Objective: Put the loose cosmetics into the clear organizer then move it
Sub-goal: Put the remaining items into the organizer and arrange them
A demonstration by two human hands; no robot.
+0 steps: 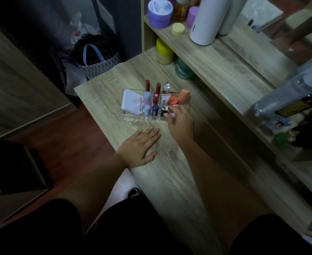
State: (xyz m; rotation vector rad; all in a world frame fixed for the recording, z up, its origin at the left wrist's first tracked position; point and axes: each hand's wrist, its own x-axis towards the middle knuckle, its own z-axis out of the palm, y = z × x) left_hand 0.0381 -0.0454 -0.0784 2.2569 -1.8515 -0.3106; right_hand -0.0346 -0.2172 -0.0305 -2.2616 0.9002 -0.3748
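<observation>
The clear organizer [133, 115] sits on the wooden desk, far from me. A white compact [131, 103] fills its left compartment. Upright in the middle slots are light blue tubes [147, 103], dark red lipsticks [157, 90] and a navy lip balm [154, 110]. In the right part stand orange tubes [179, 97] and a white tube [164, 99]. My right hand [179, 119] is at the organizer's near right corner, fingers curled around a small pink item [173, 115] beside a black and silver lipstick [164, 109]. My left hand [141, 146] lies flat on the desk, holding nothing.
A shelf unit rises at the right with purple jars [159, 12], a yellow jar [164, 50], a green jar [183, 69] and a white bottle [205, 21]. Clear bottles [287, 94] stand further right. A patterned bag [100, 59] sits on the floor beyond the desk's left edge.
</observation>
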